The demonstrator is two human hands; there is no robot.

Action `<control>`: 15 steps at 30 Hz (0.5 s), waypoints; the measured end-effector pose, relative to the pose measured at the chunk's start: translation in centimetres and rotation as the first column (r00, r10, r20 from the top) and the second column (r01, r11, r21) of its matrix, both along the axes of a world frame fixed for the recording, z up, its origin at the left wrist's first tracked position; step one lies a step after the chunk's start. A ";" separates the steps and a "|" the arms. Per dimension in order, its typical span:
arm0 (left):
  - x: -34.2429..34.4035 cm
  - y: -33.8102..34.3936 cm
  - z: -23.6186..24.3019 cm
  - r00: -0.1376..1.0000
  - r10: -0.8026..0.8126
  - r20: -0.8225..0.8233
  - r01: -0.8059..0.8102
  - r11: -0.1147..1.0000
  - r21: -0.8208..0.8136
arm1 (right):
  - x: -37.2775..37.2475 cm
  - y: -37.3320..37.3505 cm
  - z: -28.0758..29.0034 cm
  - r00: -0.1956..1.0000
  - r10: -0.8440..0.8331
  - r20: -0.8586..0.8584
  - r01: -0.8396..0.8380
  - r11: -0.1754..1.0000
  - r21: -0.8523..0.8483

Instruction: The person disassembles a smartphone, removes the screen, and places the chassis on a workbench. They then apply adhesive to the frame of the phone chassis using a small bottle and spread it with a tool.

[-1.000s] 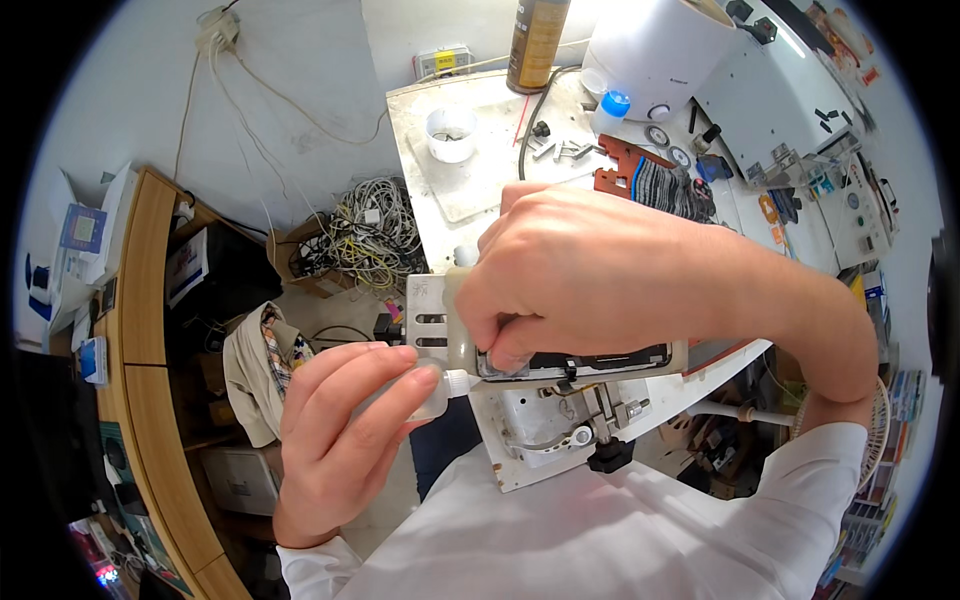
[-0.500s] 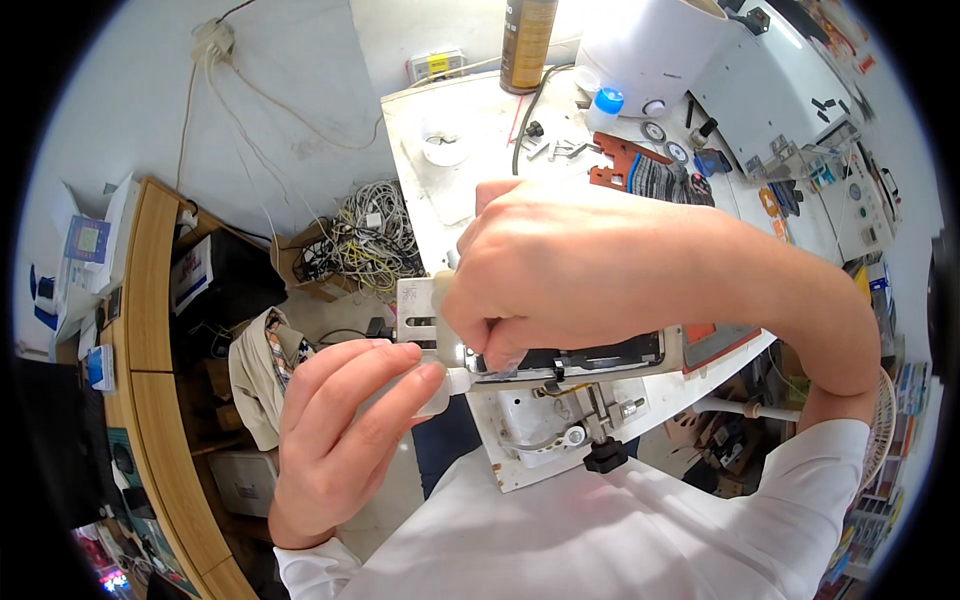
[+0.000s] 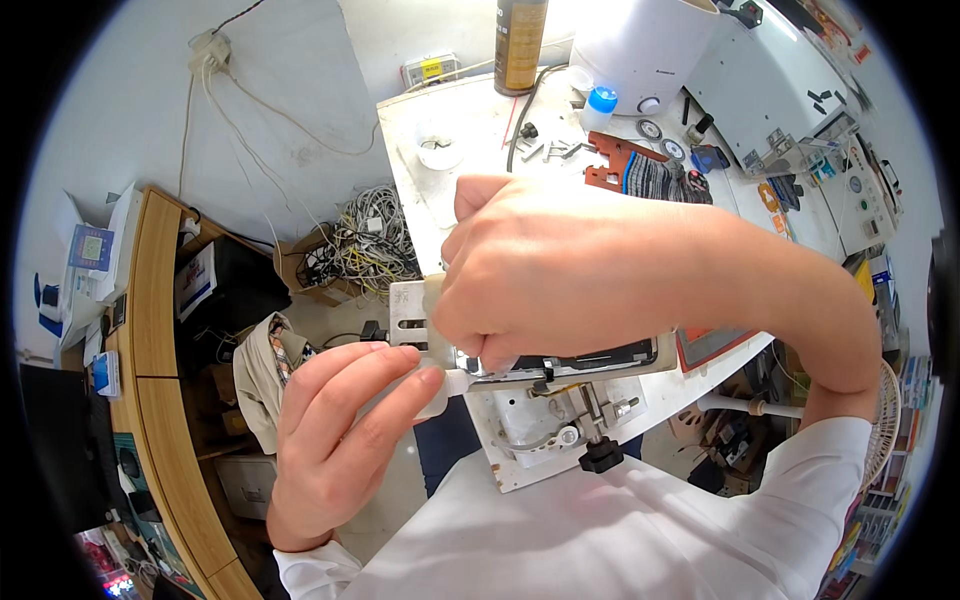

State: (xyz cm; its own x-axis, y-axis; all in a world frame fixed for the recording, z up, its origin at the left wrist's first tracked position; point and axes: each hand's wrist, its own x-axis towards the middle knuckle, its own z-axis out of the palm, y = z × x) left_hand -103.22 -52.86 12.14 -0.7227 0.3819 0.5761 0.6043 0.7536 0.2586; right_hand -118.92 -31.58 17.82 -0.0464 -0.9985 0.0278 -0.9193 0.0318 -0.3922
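left hand [image 3: 335, 430] gripping a small translucent bottle [image 3: 432, 402], thumb side hidden; its white cap [image 3: 456, 383] points right, close by the near left corner of a flat dark device [image 3: 610, 358]; whether they touch, cannot tell.

device lies right of the left hand and under the right hand [image 3: 540, 265], in a pale frame [image 3: 666, 352]; long axis runs left to right, right end tipped slightly away from the body; right hand is the nearer, curled over the left part, fingertips down at the near edge; cannot tell if it pinches anything.

slotted metal plate [image 3: 407, 312] just beyond the left fingertips, a faint scrawl on it; black knob [image 3: 601, 455] below the right hand, bodyward.

writing: printed label on a brown can [image 3: 520, 45] beyond the right hand; small dark mark on a white appliance [image 3: 640, 55], too small to read.
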 end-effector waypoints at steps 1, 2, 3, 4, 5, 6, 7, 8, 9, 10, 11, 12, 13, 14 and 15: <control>0.0 0.0 0.0 1.000 -0.001 -0.001 0.001 1.000 0.001 | 0.0 0.0 -0.1 1.000 0.008 -0.013 -0.008 1.000 -0.011; 0.0 0.1 0.0 1.000 -0.003 -0.001 0.003 1.000 0.001 | 0.1 0.0 -0.2 0.999 0.014 -0.036 -0.015 1.000 -0.009; 0.0 0.1 0.0 1.000 -0.004 -0.003 0.004 1.000 0.001 | 0.1 0.1 -0.2 1.000 0.013 -0.026 -0.014 1.000 -0.021; 0.0 0.1 0.0 1.000 -0.005 -0.006 0.005 1.000 0.001 | 0.0 0.1 -0.3 1.000 0.011 -0.028 -0.011 1.000 -0.018; 0.0 0.1 0.0 1.000 -0.002 -0.009 0.002 1.000 -0.007 | 0.0 0.2 -0.3 0.999 0.009 -0.031 -0.009 1.000 -0.016; -0.1 0.1 0.0 1.000 -0.008 -0.009 0.008 1.000 -0.001 | 0.0 0.2 -0.4 1.000 0.008 -0.025 -0.009 1.000 -0.017; -0.1 0.1 0.0 1.000 -0.008 -0.008 0.008 1.000 -0.003 | 0.0 0.2 -0.4 1.000 0.009 -0.020 -0.009 1.000 -0.019; -0.1 0.1 0.0 1.000 -0.008 -0.008 0.008 1.000 -0.005 | -0.1 0.1 -0.5 1.000 0.008 -0.022 -0.009 1.000 -0.013; -0.1 0.1 0.0 1.000 -0.008 -0.009 0.008 1.000 -0.005 | -0.1 0.2 -0.5 1.000 0.011 -0.022 -0.011 1.000 -0.010; -0.2 0.1 0.0 1.000 -0.009 -0.009 0.008 1.000 -0.004 | -0.2 0.2 -0.5 1.000 0.012 -0.028 -0.012 1.000 0.001; -0.2 0.1 0.0 1.000 -0.009 -0.010 0.009 1.000 -0.004 | -0.3 0.3 -0.5 0.999 0.014 -0.035 -0.014 1.000 0.013; -0.2 0.1 0.0 1.000 -0.010 -0.008 0.010 1.000 -0.002 | -0.4 0.3 -0.4 1.000 0.019 -0.022 -0.019 1.000 0.005; -0.3 0.2 0.0 1.000 -0.011 -0.006 0.011 1.000 0.000 | -0.5 0.4 -0.3 1.000 0.024 -0.009 -0.024 1.000 -0.003; -0.3 0.2 0.0 1.000 -0.009 -0.003 0.009 1.000 -0.004 | -0.6 0.5 -0.3 1.000 0.025 -0.002 -0.025 1.000 -0.004; -0.3 0.2 0.0 1.000 -0.017 -0.003 0.017 1.000 0.003 | -0.6 0.5 -0.3 0.999 0.024 0.022 -0.024 1.000 -0.002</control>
